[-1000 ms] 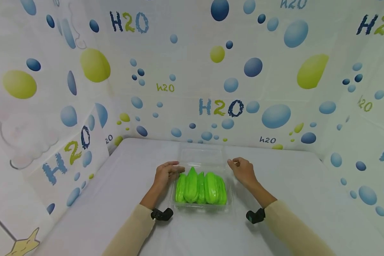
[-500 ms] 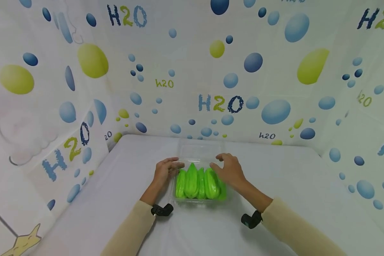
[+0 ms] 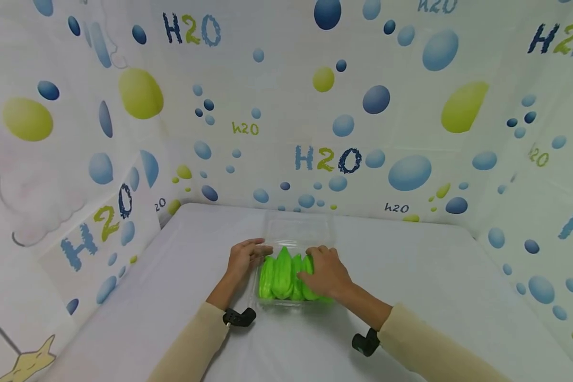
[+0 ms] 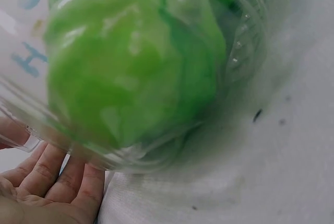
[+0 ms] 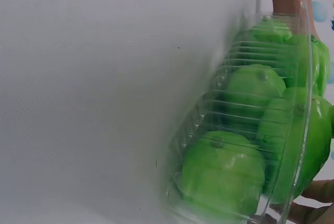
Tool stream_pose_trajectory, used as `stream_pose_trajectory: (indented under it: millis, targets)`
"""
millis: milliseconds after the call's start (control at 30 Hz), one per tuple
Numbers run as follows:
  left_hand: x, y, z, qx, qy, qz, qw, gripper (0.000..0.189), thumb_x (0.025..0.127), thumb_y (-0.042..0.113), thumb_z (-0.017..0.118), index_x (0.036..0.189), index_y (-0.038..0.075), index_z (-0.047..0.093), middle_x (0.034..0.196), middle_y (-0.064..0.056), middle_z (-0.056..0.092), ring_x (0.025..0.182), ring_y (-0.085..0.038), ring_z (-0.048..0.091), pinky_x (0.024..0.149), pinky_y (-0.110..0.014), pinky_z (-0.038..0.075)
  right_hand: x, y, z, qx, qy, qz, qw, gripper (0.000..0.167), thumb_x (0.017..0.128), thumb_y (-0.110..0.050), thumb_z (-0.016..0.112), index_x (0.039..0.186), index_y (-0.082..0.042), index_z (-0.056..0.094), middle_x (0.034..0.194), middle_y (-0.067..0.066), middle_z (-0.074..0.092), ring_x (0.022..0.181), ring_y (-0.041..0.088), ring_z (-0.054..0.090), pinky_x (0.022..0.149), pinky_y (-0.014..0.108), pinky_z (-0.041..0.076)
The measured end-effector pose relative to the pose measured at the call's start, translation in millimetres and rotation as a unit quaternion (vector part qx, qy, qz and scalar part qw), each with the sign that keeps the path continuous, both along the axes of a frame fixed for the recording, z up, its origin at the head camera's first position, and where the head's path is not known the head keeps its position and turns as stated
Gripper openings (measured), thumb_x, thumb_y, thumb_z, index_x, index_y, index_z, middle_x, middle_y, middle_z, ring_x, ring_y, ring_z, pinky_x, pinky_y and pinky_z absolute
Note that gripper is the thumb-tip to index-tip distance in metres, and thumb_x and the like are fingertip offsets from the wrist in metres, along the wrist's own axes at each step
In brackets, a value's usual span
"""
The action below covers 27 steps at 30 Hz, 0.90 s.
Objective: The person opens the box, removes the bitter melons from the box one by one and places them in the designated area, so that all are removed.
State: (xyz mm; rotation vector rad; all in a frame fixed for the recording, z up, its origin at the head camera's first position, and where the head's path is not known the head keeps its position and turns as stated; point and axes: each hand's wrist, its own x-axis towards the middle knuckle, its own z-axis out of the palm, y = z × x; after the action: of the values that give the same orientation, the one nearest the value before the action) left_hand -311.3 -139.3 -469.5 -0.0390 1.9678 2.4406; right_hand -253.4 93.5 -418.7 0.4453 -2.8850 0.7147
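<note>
In the head view, a clear plastic clamshell container (image 3: 291, 303) holds several glossy green, ridged, elongated vegetable-like pieces (image 3: 283, 273) standing side by side. Their exact kind is unclear. My left hand (image 3: 241, 261) holds the container's left rim near its back corner. In the left wrist view, the left fingers (image 4: 57, 174) lie against the outside of the clear wall. My right hand (image 3: 328, 273) reaches over the container's right side and grips one green piece (image 3: 308, 289), covering part of it. The right fingertips (image 5: 319, 190) show beyond the green pieces at the right wrist view's lower right.
The container's transparent lid (image 3: 298, 228) is folded back on the white-covered table (image 3: 401, 276). A patterned backdrop (image 3: 267, 79) with blue and green drops closes off the back and sides. Each wrist wears a black camera.
My right hand has moved left, from beside the container's right edge to over the green pieces, and has taken hold of one. The left hand stays at the left rim.
</note>
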Motion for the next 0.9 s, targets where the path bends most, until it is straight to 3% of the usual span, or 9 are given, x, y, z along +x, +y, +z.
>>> stream_pose_trajectory:
  millis: [233, 567, 900]
  targets:
    - [1.0, 0.2, -1.7, -0.005, 0.006, -0.003, 1.0, 0.046, 0.094, -0.002, 0.046, 0.14, -0.009, 0.053, 0.122, -0.024, 0.069, 0.112, -0.03, 0.07, 0.086, -0.024, 0.055, 4.7, -5, -2.9, 0.027, 0.013, -0.006, 0.9995, 0.053, 0.088, -0.029, 0.065, 0.131, 0.002, 0.061, 0.128, 0.02, 0.062, 0.112, 0.038, 0.054, 0.088, 0.055, 0.052]
    - [0.3, 2.3, -4.0, -0.023, 0.015, 0.007, 0.9996, 0.044, 0.094, -0.001, 0.046, 0.136, -0.009, 0.057, 0.115, -0.022, 0.073, 0.103, -0.026, 0.073, 0.079, -0.023, 0.056, 4.6, -14, -3.6, 0.089, -0.014, -0.018, 0.9958, 0.062, 0.085, -0.036, 0.064, 0.133, 0.005, 0.058, 0.123, 0.019, 0.065, 0.106, 0.036, 0.053, 0.086, 0.055, 0.05]
    - [0.5, 2.2, -2.3, -0.031, 0.021, 0.009, 0.9993, 0.044, 0.095, 0.0, 0.046, 0.136, -0.009, 0.056, 0.115, -0.021, 0.073, 0.102, -0.025, 0.074, 0.079, -0.023, 0.057, 2.3, -21, 7.0, 0.125, -0.035, -0.019, 0.9914, 0.044, 0.083, -0.035, 0.068, 0.106, 0.002, 0.064, 0.087, 0.013, 0.063, 0.085, 0.03, 0.047, 0.069, 0.044, 0.045]
